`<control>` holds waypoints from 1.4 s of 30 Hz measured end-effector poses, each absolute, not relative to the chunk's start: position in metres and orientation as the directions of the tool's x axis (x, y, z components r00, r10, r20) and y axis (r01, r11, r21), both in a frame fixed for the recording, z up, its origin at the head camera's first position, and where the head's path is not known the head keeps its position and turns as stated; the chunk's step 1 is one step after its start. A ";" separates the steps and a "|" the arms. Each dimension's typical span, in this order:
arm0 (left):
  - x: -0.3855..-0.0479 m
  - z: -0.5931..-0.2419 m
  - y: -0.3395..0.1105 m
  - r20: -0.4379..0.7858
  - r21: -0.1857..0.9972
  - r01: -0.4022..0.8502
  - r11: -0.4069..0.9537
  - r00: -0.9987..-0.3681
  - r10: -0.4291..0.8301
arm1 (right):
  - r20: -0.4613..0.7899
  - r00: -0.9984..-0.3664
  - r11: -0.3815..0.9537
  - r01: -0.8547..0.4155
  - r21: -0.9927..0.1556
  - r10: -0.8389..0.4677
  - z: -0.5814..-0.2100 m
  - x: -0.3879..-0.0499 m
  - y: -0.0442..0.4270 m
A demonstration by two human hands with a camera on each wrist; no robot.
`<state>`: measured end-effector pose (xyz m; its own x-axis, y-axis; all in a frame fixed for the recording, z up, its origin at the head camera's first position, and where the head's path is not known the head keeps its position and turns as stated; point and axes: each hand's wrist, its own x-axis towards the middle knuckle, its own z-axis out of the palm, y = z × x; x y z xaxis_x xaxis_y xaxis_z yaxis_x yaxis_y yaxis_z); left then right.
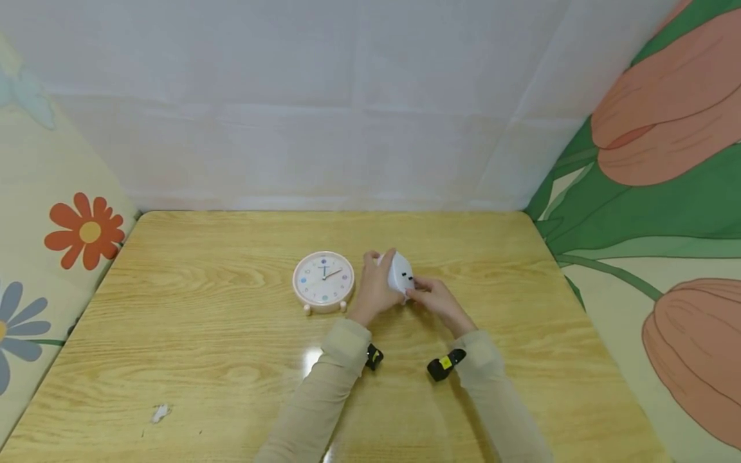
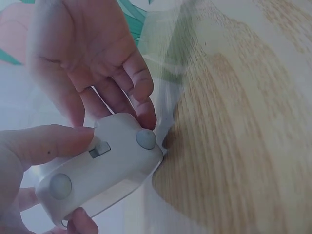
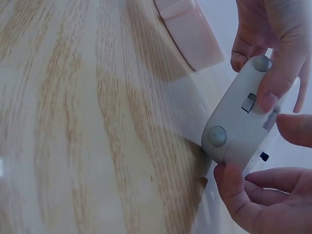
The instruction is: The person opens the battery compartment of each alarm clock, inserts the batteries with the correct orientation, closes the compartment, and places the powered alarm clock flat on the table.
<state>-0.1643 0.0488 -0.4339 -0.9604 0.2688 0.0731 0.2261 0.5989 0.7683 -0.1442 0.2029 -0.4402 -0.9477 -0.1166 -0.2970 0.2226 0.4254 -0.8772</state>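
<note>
My left hand [image 1: 375,289] grips a small white device [image 1: 399,275], tilted just above or against the table. In the left wrist view its underside shows two round grey feet and a small slide switch [image 2: 101,149], with my left thumb [image 2: 58,141] beside the switch. My right hand [image 1: 438,301] holds the other end between thumb and fingers; in the right wrist view a fingertip [image 3: 226,178] touches the corner. A small black knob [image 3: 264,156] sticks out of the device's back. Just left of my left hand stands a round pale pink alarm clock [image 1: 323,281].
The hands work over a wood-grain table [image 1: 191,334]. A white scrap or worn patch [image 1: 160,413] marks its front left. White cloth [image 1: 324,148] hangs behind, with flower-printed panels at both sides. Black wrist cameras [image 1: 446,364] sit on my sleeves.
</note>
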 end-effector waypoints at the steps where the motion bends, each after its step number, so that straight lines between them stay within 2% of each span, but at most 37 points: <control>1: -0.164 -0.434 0.049 0.071 0.763 0.227 0.605 -0.960 0.270 | -0.298 -0.947 0.417 0.225 -0.880 -0.119 -0.440 -0.145 0.202; 11: -0.165 -0.434 0.053 0.148 0.717 0.291 0.633 -0.951 0.270 | -0.291 -0.947 0.319 0.236 -0.918 -0.137 -0.441 -0.148 0.202; 21: -0.163 -0.438 0.054 0.202 0.702 0.347 0.622 -0.934 0.293 | -0.285 -0.947 0.301 0.230 -0.925 -0.150 -0.443 -0.149 0.202; 30: -0.162 -0.441 0.056 0.237 0.723 0.352 0.594 -0.935 0.265 | -0.216 -0.974 0.470 0.163 -0.868 -0.061 -0.439 -0.147 0.200; 35: -0.161 -0.445 0.059 0.296 0.727 0.395 0.561 -0.918 0.263 | -0.134 -0.990 0.460 0.098 -0.883 -0.046 -0.438 -0.147 0.199; 42: -0.163 -0.449 0.060 0.295 0.742 0.397 0.540 -0.917 0.269 | -0.112 -0.994 0.430 0.102 -0.897 0.003 -0.440 -0.149 0.198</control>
<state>-0.1627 0.0604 -0.4489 -0.9169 0.2691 0.2948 0.3971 0.5404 0.7418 -0.1494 0.1984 -0.4405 -0.9937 0.0026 -0.1120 0.1023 0.4296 -0.8972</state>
